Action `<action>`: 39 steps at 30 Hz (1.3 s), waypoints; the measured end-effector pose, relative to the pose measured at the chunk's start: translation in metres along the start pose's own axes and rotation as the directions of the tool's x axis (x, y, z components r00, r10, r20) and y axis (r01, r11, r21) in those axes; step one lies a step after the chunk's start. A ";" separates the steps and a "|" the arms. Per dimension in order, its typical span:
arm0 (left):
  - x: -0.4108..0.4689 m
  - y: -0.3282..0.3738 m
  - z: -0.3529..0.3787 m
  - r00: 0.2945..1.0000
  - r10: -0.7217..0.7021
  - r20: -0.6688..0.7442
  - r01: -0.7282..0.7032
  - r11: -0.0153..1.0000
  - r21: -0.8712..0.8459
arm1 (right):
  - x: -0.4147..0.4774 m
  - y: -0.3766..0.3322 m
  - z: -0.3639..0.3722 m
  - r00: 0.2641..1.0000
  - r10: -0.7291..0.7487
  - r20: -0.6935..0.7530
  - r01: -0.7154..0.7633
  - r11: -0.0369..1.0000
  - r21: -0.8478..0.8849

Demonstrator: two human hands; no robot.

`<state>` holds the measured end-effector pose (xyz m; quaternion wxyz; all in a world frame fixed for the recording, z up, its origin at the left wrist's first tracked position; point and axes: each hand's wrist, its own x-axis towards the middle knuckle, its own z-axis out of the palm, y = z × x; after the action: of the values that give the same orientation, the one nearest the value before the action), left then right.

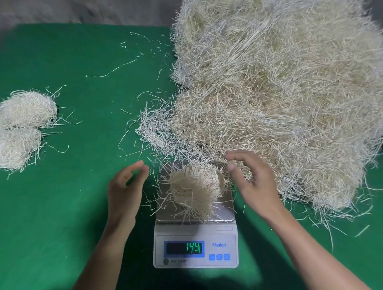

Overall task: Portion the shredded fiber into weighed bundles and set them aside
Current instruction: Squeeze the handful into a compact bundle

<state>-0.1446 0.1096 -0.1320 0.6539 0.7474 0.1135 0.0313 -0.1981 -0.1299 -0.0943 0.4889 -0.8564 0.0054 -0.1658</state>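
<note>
A big heap of pale shredded fiber [277,94] fills the right half of the green table. In front of it stands a white digital scale [196,251] whose green display reads about 14.5. A small bundle of fiber [194,188] lies on the scale's steel pan. My left hand [125,190] hovers just left of the pan, fingers relaxed, holding nothing. My right hand [252,179] is at the pan's right edge by the foot of the heap, thumb and fingers spread and loosely bent; it touches strands, and I see nothing pinched.
Finished fiber bundles [18,127] lie at the table's left edge, two plainly seen. Loose strands [118,67] are scattered over the green table cover [69,214]. A grey wall runs behind the table.
</note>
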 end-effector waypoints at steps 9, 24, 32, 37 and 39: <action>-0.005 0.003 0.002 0.998 -0.034 0.049 0.035 0.999 -0.007 | -0.004 0.002 0.002 1.000 -0.005 0.009 0.005 1.000 -0.019; -0.007 0.001 0.002 0.995 -0.067 0.080 0.068 0.998 -0.012 | -0.003 0.001 0.004 1.000 -0.003 0.010 0.003 1.000 -0.007; -0.006 -0.004 0.004 0.992 -0.089 0.085 0.087 0.996 0.025 | -0.001 0.003 0.006 0.999 0.001 0.053 0.002 0.999 -0.050; -0.004 -0.012 0.008 0.972 -0.169 0.164 0.139 0.974 0.180 | 0.005 0.005 0.013 0.863 0.248 0.440 -0.123 0.949 -0.292; -0.006 -0.018 0.011 0.961 -0.199 0.193 0.139 0.948 0.288 | 0.004 0.011 0.025 0.826 0.260 0.500 -0.050 0.917 -0.395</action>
<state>-0.1509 0.0995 -0.1508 0.5539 0.8163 0.1078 -0.1236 -0.1854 -0.1158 -0.1138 0.3145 -0.9400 -0.0316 0.1282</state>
